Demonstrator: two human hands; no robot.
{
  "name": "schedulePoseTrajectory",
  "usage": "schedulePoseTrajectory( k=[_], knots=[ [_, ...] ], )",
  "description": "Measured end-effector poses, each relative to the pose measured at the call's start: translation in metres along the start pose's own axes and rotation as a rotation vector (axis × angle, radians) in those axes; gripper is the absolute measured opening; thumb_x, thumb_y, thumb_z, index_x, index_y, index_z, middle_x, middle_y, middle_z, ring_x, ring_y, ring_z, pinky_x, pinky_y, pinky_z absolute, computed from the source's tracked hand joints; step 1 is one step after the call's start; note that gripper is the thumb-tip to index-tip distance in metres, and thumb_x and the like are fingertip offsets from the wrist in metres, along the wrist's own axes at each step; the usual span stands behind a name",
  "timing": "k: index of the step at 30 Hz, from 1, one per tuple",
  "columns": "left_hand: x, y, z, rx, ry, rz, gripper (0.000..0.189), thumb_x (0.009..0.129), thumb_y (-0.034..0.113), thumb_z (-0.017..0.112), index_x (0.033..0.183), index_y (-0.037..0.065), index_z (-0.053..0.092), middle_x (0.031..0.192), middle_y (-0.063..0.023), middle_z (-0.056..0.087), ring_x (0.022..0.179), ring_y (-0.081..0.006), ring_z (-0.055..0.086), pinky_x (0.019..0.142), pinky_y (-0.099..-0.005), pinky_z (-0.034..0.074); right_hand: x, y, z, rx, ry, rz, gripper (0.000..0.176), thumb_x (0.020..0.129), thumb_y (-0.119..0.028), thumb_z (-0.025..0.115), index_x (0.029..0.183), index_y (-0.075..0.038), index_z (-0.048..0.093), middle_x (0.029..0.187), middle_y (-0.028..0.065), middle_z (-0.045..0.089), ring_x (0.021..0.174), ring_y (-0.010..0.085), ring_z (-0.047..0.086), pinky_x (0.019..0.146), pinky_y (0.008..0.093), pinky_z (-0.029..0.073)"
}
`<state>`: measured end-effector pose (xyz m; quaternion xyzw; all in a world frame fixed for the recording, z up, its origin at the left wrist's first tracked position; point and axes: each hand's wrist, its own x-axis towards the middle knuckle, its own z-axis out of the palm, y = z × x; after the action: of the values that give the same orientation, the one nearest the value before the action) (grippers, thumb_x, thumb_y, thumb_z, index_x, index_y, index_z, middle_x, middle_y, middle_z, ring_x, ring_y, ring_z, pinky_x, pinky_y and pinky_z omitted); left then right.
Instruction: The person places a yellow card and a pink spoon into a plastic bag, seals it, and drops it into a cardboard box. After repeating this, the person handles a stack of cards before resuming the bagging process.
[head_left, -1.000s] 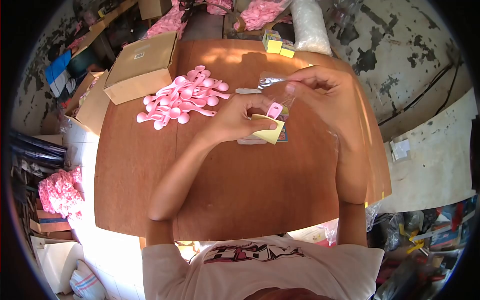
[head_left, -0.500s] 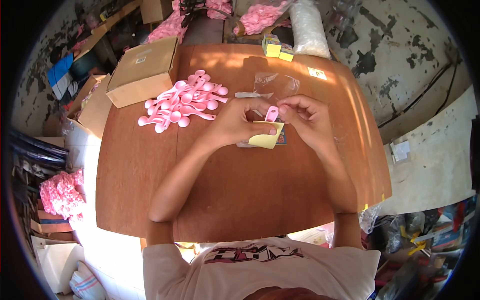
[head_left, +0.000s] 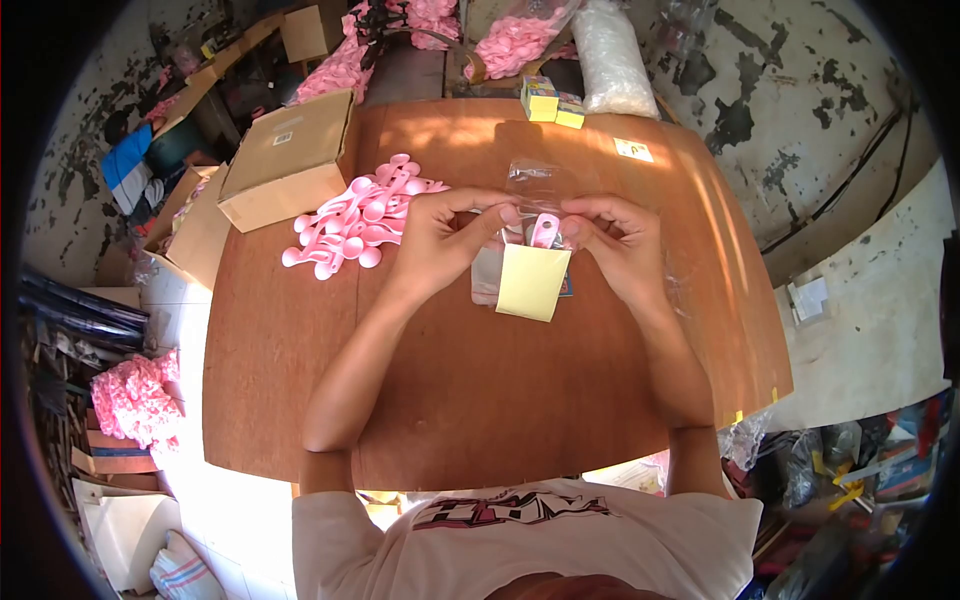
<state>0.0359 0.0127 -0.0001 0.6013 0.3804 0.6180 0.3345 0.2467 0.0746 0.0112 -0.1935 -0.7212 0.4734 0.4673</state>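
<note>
The left hand (head_left: 438, 240) had shifted up onto the clear bag (head_left: 534, 178).
Where it had gripped the yellow card (head_left: 533, 285), it now pinched narrowly near the bag's left side; the right hand (head_left: 627, 240) pinched the opposite side. The yellow card and a pink handle (head_left: 546, 229) sat between them over the table (head_left: 520, 400), seemingly inside the clear bag, which looked steadied from both sides.

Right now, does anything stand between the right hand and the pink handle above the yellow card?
Nothing solid shows between: the right hand is close beside the pink handle. Clear film shows nearby; whether it comes between, I cannot tell. The yellow card hides anything lower.
</note>
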Motion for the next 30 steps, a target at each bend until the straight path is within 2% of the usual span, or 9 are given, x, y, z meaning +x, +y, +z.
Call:
schedulePoseTrajectory(
  k=[3,6,7,8,12,15,22,25,30],
  knots=[
    [0.0,0.001,-0.004,-0.042,-0.006,-0.019,0.015,0.092,0.005,0.065,0.104,-0.003,0.07,0.099,-0.0106,0.07,0.083,-0.0131,0.068,0.065,-0.0252,0.06,-0.002,0.004,-0.001,0.077,0.001,-0.025,0.015,0.09,-0.002,0.067,0.104,0.003,0.07,0.094,0.0083,0.071,0.079,0.0098,0.066,0.066,0.0238,0.053],
    [0.0,0.007,-0.009,-0.062,-0.035,-0.02,0.014,0.091,0.003,0.066,0.103,-0.002,0.07,0.098,-0.0098,0.071,0.084,-0.0121,0.067,0.065,-0.0239,0.058,-0.001,0.006,-0.008,0.086,-0.081,-0.023,0.014,0.09,0.0,0.066,0.102,0.004,0.071,0.093,0.009,0.071,0.079,0.0111,0.066,0.068,0.0246,0.053],
    [0.0,0.008,-0.011,-0.06,-0.036,-0.022,0.014,0.091,0.003,0.066,0.103,-0.002,0.07,0.098,-0.0098,0.071,0.084,-0.0121,0.067,0.065,-0.0239,0.058,0.0,0.009,-0.012,0.072,-0.142,-0.095,0.014,0.09,0.002,0.065,0.101,0.004,0.071,0.093,0.0095,0.07,0.081,0.012,0.066,0.07,0.0251,0.053],
    [0.001,0.008,-0.014,-0.048,-0.078,0.035,0.015,0.091,0.001,0.065,0.104,-0.003,0.071,0.098,-0.0102,0.071,0.082,-0.0118,0.067,0.066,-0.0237,0.058,0.001,0.01,-0.013,0.058,-0.202,-0.167,0.014,0.089,0.004,0.063,0.1,0.004,0.072,0.094,0.01,0.07,0.082,0.013,0.066,0.071,0.0255,0.053],
    [0.001,0.004,-0.025,0.043,-0.18,0.119,0.018,0.087,-0.008,0.063,0.102,-0.003,0.072,0.097,-0.0109,0.071,0.079,-0.012,0.067,0.066,-0.0238,0.055,0.0,0.005,-0.012,0.086,-0.211,-0.134,0.017,0.088,0.009,0.061,0.1,0.003,0.072,0.096,0.0106,0.069,0.085,0.0146,0.065,0.073,0.026,0.053],
    [0.003,0.001,-0.024,-0.023,-0.191,0.177,0.024,0.084,-0.015,0.058,0.099,-0.002,0.073,0.097,-0.0111,0.071,0.079,-0.0125,0.066,0.066,-0.0244,0.053,0.0,0.007,-0.014,0.102,-0.253,-0.136,0.022,0.087,0.012,0.058,0.101,0.003,0.072,0.101,0.0113,0.068,0.089,0.0151,0.065,0.074,0.0259,0.052],
    [0.0,0.003,-0.025,-0.071,-0.172,0.08,0.027,0.081,-0.017,0.055,0.098,-0.004,0.071,0.096,-0.0112,0.071,0.083,-0.0136,0.067,0.069,-0.0248,0.054,-0.003,0.0,-0.011,0.071,-0.276,-0.143,0.027,0.085,0.016,0.055,0.104,0.005,0.071,0.102,0.012,0.066,0.093,0.016,0.065,0.08,0.0271,0.052],
    [-0.001,0.006,-0.026,-0.178,-0.168,0.015,0.021,0.084,-0.013,0.058,0.099,-0.005,0.07,0.096,-0.0109,0.07,0.084,-0.0139,0.067,0.071,-0.0251,0.055,-0.005,-0.001,-0.008,0.132,-0.265,-0.145,0.026,0.085,0.015,0.058,0.106,0.005,0.07,0.103,0.0116,0.065,0.093,0.0161,0.065,0.08,0.0273,0.054],
    [0.0,0.005,-0.024,-0.037,-0.191,0.049,0.021,0.081,-0.009,0.071,0.102,-0.005,0.068,0.101,-0.0122,0.069,0.086,-0.0176,0.07,0.076,-0.0281,0.059,-0.007,0.004,0.001,0.076,-0.204,-0.191,0.023,0.082,0.011,0.068,0.104,0.003,0.07,0.106,0.0113,0.064,0.09,0.0154,0.067,0.074,0.025,0.057]
  ],
)
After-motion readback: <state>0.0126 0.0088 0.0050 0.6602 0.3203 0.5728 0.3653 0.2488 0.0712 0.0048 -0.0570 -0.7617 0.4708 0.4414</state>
